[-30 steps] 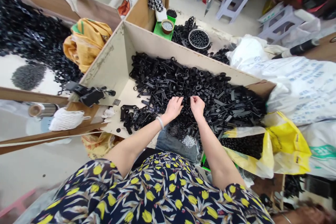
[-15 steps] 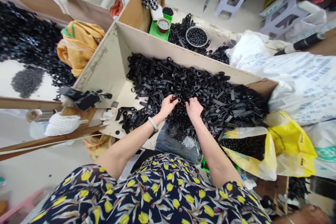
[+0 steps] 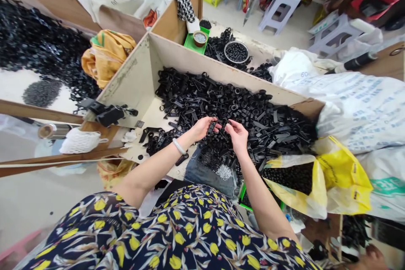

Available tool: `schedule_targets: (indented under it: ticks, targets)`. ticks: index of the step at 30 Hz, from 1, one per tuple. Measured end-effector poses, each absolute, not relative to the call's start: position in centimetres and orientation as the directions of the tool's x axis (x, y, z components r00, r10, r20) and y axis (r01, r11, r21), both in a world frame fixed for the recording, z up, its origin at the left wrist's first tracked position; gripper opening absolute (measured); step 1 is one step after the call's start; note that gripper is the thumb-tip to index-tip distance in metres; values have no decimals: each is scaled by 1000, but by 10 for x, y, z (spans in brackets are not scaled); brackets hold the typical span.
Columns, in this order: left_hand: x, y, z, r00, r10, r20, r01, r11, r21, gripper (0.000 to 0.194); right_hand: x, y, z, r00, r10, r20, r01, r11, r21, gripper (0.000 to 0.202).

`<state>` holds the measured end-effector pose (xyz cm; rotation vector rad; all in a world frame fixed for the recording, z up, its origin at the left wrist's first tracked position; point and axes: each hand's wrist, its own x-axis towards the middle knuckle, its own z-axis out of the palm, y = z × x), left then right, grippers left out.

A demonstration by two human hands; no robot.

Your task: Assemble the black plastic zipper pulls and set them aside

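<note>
A wide heap of small black plastic parts fills the walled work surface. Over its near side, my left hand holds a black part between thumb and fingers. Just to the right, my right hand is pinched together at the fingertips; what it grips is too small to make out. The two hands are close but apart. Below them, a dark cloth bears a small pile of silvery pins and tiny dark pieces.
Wooden partitions border the heap. A yellow plastic bag with black pieces and white sacks stand at the right. Beyond the partition are a metal bowl and a green tray. A black clamp-like device sits left.
My left hand has turned and now shows a black part in its fingers. My right hand's fingers have come together in a pinch. The view has shifted slightly.
</note>
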<state>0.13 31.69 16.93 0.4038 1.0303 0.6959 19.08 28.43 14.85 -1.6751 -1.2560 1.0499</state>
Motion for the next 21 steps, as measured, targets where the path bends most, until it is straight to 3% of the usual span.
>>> schedule_targets:
  ticks: [5, 9, 12, 15, 18, 21]
  targets:
    - [0, 278, 211, 456, 635, -624, -402, 772, 492, 32, 186, 259, 189, 195, 969, -153, -76, -140, -987, 45]
    - [-5, 244, 236, 532, 625, -572, -491, 778, 393, 28, 181, 237, 216, 179, 966, -188, -200, -151, -968, 35]
    - [-5, 220, 248, 474, 672, -569, -458, 740, 492, 40, 179, 220, 235, 105, 988, -113, -119, -100, -988, 26]
    - [0, 201, 253, 358, 742, -567, -373, 671, 641, 50, 180, 206, 253, -13, 998, 54, 131, 56, -990, 16]
    - [4, 192, 257, 284, 803, -524, -327, 594, 734, 47, 180, 198, 264, -170, 964, 206, 406, 258, -876, 14]
    - [6, 188, 259, 271, 820, -504, -315, 571, 758, 44, 179, 195, 265, -241, 927, 285, 510, 372, -776, 16]
